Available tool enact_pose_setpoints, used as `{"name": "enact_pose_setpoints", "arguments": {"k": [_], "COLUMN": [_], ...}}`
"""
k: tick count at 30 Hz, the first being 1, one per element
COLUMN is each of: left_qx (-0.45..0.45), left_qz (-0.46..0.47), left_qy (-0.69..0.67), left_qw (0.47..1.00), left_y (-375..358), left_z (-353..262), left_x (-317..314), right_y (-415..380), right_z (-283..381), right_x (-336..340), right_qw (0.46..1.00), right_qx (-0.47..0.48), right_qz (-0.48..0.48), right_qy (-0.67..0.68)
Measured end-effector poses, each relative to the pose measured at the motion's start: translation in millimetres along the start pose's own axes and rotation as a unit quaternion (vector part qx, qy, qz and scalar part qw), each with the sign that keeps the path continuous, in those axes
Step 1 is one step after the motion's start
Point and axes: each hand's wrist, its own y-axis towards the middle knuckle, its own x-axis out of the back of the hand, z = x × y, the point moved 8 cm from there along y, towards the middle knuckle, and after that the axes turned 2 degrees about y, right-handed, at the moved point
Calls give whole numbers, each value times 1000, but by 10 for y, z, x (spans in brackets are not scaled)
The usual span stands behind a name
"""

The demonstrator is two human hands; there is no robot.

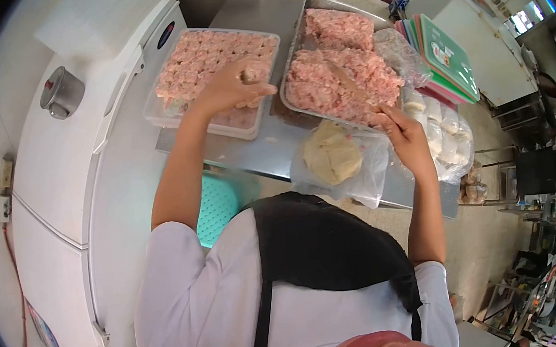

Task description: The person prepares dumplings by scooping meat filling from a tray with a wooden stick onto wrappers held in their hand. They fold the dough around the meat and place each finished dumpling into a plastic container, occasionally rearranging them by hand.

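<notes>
My left hand (224, 92) is over the right side of a clear plastic container (253, 132), its fingers curled round a small pale lump (255, 73). The container holds rows of pink meat portions (200, 57). My right hand (402, 128) grips the lower end of a flat brown spatula (344, 78), whose blade rests in the ground meat (319, 86) in a metal tray (287, 102). Below the tray, a round of pale dough (332, 153) sits on a clear plastic sheet (377, 172).
Bagged pale dough balls (443, 133) are right of my right hand. Colored plastic lids or boards (446, 55) stand behind them. A turquoise basket (213, 208) is below the metal table (255, 154). On the white appliance at left stands a metal pot (63, 93).
</notes>
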Motion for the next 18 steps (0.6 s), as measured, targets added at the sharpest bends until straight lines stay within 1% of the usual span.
{"name": "enact_pose_setpoints", "arguments": {"k": [2,5,6,8,11,12,15,18], "left_qx": [-13,-2,6,23,-52,-51,-50,-48], "left_qz": [-47,-79,-52,1,-45,-54,-69,-67], "left_qy": [56,223,203,161,85,110,165,178], "left_qw": [997,972,978,987,994,991,983,981], "left_y": [-103,-424,-447,-459,-471,-461,-425,-359], "left_z": [357,430,478,546,523,564,623,596], "left_x": [134,104,32,-172,-363,-406,-489,-501], "right_y": [-143,-273,-316,-375,-462,-500,-567,-621], "right_z": [-231,-256,-242,-245,-320,-345,-324,-291], "right_x": [-50,-172,-210,-269,-299,-300,-294,-288], "right_qw": [995,989,986,986,985,984,987,983], "right_qx": [-91,-131,-149,-149,-154,-158,-123,-146], "right_qz": [-17,-39,-43,-41,-61,-72,-98,-105], "right_qy": [23,53,60,55,39,32,22,23]}}
